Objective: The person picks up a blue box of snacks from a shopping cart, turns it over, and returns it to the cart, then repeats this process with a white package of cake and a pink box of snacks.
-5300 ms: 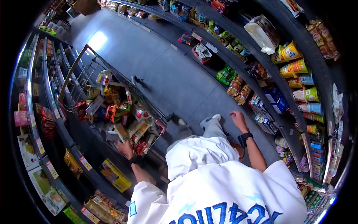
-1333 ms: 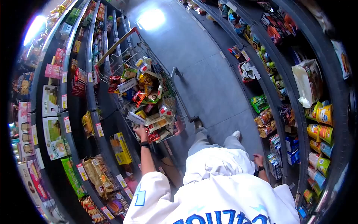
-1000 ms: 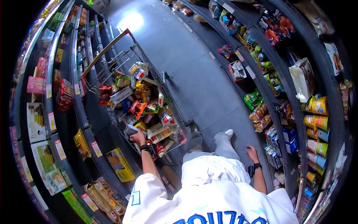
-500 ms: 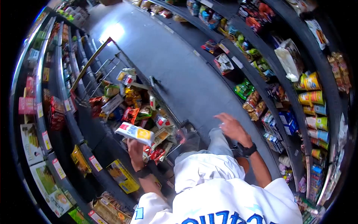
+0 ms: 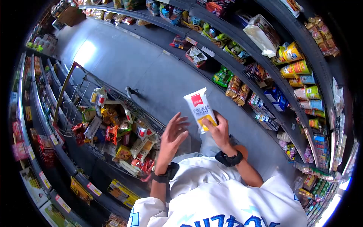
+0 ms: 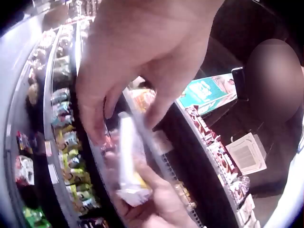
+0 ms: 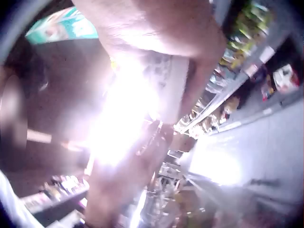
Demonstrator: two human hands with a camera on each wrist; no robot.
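Cake packet point(image 5: 197, 106) sits pinched in the right-hand grip point(image 5: 220, 133), above the aisle floor point(image 5: 151, 75), clear of the shopping cart point(image 5: 63, 95), where heaped packaged goods point(image 5: 111, 134) remain; left-hand grip point(image 5: 171, 142) spreads loosely beside it.

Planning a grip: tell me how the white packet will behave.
The white packet likely keeps its shape, extending beyond the right hand without visible sagging. Its smooth-looking wrapper may be slippery. Its flat form seems unlikely to roll.
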